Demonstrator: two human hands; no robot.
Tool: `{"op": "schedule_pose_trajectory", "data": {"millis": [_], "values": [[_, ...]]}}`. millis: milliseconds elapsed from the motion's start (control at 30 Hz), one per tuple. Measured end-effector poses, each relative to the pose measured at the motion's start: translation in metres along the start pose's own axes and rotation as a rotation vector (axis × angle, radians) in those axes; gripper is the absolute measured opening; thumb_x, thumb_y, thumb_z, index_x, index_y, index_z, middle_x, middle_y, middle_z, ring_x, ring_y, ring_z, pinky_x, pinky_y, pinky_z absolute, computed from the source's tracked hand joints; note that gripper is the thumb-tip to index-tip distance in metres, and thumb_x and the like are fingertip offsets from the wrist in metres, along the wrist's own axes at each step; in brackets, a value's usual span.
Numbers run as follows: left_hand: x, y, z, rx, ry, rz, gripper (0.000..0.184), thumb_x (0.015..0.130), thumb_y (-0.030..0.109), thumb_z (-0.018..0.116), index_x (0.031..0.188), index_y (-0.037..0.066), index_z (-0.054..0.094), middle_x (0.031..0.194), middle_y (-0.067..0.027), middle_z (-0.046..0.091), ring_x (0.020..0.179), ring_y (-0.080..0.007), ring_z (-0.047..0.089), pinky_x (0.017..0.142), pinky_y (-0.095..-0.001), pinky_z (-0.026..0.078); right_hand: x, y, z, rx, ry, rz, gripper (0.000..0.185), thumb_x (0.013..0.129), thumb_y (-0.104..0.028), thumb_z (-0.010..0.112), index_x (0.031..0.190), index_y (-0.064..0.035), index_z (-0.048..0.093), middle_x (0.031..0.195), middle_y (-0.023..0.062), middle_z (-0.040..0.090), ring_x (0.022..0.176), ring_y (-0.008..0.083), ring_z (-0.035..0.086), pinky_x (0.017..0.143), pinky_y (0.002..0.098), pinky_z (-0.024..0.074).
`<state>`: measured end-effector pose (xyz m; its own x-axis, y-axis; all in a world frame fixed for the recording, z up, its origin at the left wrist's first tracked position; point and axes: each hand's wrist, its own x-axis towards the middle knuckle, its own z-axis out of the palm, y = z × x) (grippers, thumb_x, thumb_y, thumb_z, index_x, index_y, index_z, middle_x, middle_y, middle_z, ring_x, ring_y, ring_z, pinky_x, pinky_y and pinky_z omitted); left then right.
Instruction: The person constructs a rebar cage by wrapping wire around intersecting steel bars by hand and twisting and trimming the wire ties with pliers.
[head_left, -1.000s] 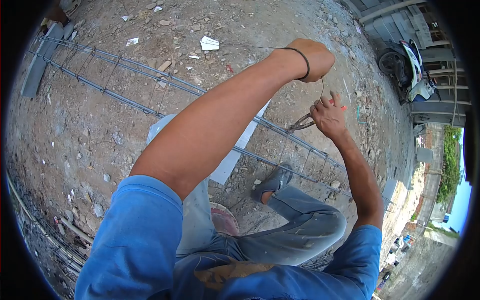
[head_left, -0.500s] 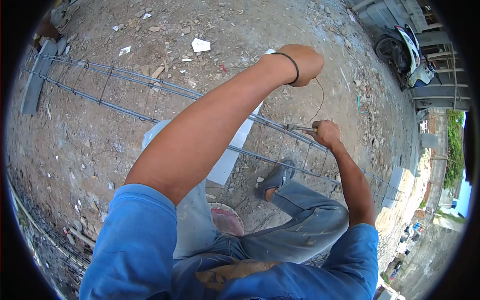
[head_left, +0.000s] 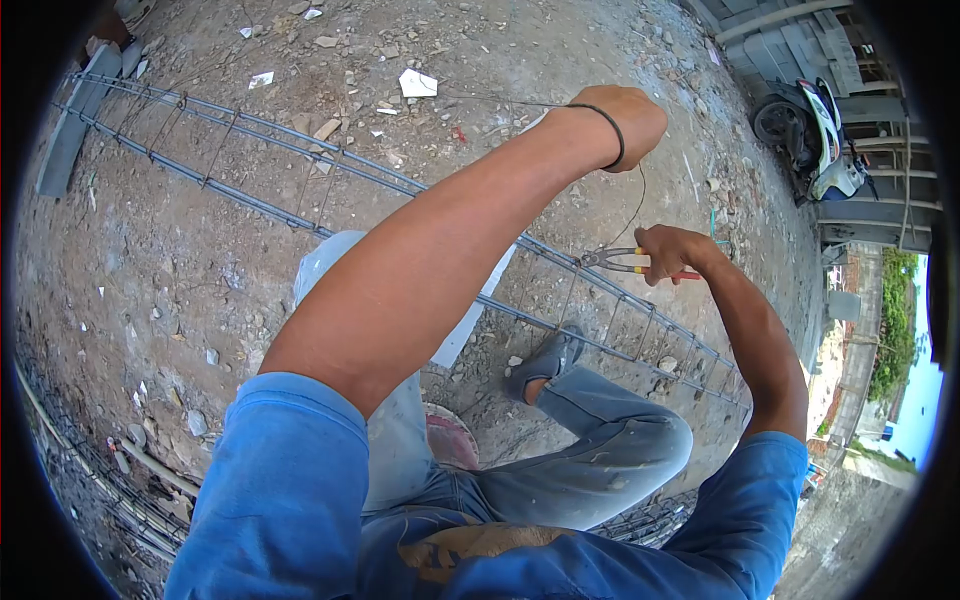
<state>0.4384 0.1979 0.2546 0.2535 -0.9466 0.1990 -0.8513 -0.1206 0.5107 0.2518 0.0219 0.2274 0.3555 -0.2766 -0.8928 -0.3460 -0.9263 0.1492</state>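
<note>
My left hand [head_left: 630, 125] is closed high over the ground, beyond the rebar frame, with thin wire [head_left: 643, 200] running down from it toward the pliers. A longer strand also trails off to the left. My right hand [head_left: 668, 255] grips the handles of the pliers [head_left: 615, 260], which have red and yellow grips and stand partly spread. Their jaws meet the far bars of the rebar frame [head_left: 560, 258] at a stirrup. My left forearm crosses in front of the frame's middle.
A grey block [head_left: 80, 125] supports the frame's left end, near a person's partly visible leg [head_left: 103, 42]. A parked motorbike [head_left: 820, 140] stands at right. A pale board [head_left: 462, 335] lies under the frame, beside my shoe [head_left: 545, 365]. Rubble covers the ground.
The pliers' handles have spread apart, and my right hand has shifted slightly right and turned. My left hand has moved a little right; the camera view has also shifted.
</note>
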Motion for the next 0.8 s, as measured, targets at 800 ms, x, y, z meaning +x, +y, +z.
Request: {"op": "schedule_pose_trajectory", "data": {"millis": [800], "values": [[-0.033, -0.017, -0.013, 0.007, -0.295, 0.022, 0.014, 0.079, -0.004, 0.066, 0.091, -0.008, 0.072, 0.096, -0.0282, 0.070, 0.093, -0.0387, 0.071, 0.078, -0.0451, 0.057, 0.017, 0.011, -0.034, 0.264, -0.357, 0.315, 0.071, 0.101, -0.060, 0.042, 0.096, 0.0055, 0.067, 0.070, 0.0180, 0.067, 0.056, 0.0278, 0.067, 0.050, 0.0388, 0.0554]]}}
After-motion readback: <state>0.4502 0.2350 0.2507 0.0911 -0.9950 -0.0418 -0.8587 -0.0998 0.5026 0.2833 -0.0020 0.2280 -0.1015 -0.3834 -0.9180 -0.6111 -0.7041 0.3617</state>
